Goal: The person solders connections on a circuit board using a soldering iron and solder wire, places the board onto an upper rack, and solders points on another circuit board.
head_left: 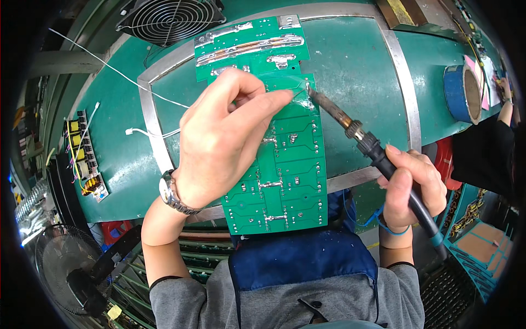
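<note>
A: What's nearest you?

B: Your grey sleeves and blue apron at the near edge. Near left stands a black fan, off the bench.

A: And your right hand?

B: Your right hand is near right, fingers wrapped fully round the black handle of the iron. The grip is closed tight. The iron slants up and left from your fist, and its tip sits on the board at the far end, right by the solder.

A: The left?

B: Your left hand, with a watch on the wrist, lies over the left part of the board. Thumb and forefinger are pinched shut on a thin solder wire; its end meets the iron's tip.

A: Where's the board itself?

B: In the middle of the green bench, running from the near edge away from you, copper side up. A second board lies just beyond it, touching or overlapping; you can't tell which.

A: Anything else?

B: Left, a populated board with yellow parts, well apart. A white wire crosses the bench on the far left. Right, a blue tape roll. Far left, a round fan grille. At the far right edge, another person's hand.
</note>
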A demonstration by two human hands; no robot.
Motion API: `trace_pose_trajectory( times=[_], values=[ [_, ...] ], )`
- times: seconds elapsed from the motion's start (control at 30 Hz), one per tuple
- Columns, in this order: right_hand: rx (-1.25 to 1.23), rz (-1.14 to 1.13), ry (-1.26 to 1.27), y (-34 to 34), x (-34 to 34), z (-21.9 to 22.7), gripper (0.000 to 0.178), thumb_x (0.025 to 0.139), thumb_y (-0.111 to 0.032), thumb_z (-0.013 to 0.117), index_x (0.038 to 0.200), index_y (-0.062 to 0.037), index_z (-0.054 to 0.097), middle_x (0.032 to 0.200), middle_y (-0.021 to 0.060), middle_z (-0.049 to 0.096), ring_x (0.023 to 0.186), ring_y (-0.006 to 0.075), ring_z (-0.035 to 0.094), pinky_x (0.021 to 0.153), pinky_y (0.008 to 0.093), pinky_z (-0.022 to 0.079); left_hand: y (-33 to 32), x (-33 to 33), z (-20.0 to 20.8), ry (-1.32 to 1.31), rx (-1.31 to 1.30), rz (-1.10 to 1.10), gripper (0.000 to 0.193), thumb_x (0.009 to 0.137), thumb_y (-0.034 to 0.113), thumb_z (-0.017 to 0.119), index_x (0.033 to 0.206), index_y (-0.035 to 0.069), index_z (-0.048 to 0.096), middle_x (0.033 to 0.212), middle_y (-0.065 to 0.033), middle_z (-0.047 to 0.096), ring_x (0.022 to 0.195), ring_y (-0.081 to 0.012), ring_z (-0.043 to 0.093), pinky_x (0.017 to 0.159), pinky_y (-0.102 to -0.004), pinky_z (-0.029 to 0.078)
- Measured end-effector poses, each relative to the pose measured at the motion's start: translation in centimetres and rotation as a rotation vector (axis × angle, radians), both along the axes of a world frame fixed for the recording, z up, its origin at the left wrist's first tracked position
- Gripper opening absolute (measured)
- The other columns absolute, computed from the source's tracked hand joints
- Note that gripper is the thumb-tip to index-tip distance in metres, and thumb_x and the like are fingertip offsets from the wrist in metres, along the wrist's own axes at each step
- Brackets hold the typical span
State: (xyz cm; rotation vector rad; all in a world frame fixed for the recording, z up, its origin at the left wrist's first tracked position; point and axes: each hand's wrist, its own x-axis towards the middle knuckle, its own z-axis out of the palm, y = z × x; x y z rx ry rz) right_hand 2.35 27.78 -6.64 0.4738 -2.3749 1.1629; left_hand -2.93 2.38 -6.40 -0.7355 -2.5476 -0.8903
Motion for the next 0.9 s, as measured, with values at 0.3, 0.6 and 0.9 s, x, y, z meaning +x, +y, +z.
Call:
trace_pose_trajectory(
  times=[0.3,0.6,0.9],
  values=[
    [-0.080,0.110,0.008,1.4,1.0,0.1,0.018,0.085,-0.009,0.065,0.095,0.0057,0.069,0.061,0.0069,0.063,0.045,0.0138,0.054,0.045,0.0265,0.044,0.0,1.2,0.3,-0.033,-0.060,-0.047,0.027,0.065,-0.001,0.075,0.090,0.009,0.073,0.079,-0.0015,0.053,0.065,-0.0157,0.055,0.053,-0.0288,0.045],
    [-0.012,0.126,0.022,1.2,1.6,0.4,0.018,0.085,-0.010,0.065,0.096,0.0048,0.068,0.063,0.0078,0.064,0.046,0.0157,0.057,0.044,0.0282,0.045,-0.1,1.1,0.3,0.005,-0.055,-0.052,0.027,0.064,0.000,0.075,0.090,0.009,0.073,0.077,-0.0011,0.052,0.064,-0.0155,0.054,0.051,-0.0284,0.044],
    [-0.064,0.125,0.037,1.1,2.9,0.4,0.020,0.088,-0.015,0.064,0.095,0.0041,0.068,0.058,0.0061,0.060,0.043,0.0154,0.056,0.044,0.0260,0.046,-0.2,1.7,0.4,0.008,-0.099,-0.152,0.030,0.064,0.001,0.077,0.092,0.009,0.074,0.079,-0.0012,0.055,0.063,-0.0144,0.054,0.051,-0.0277,0.043]
  ],
)
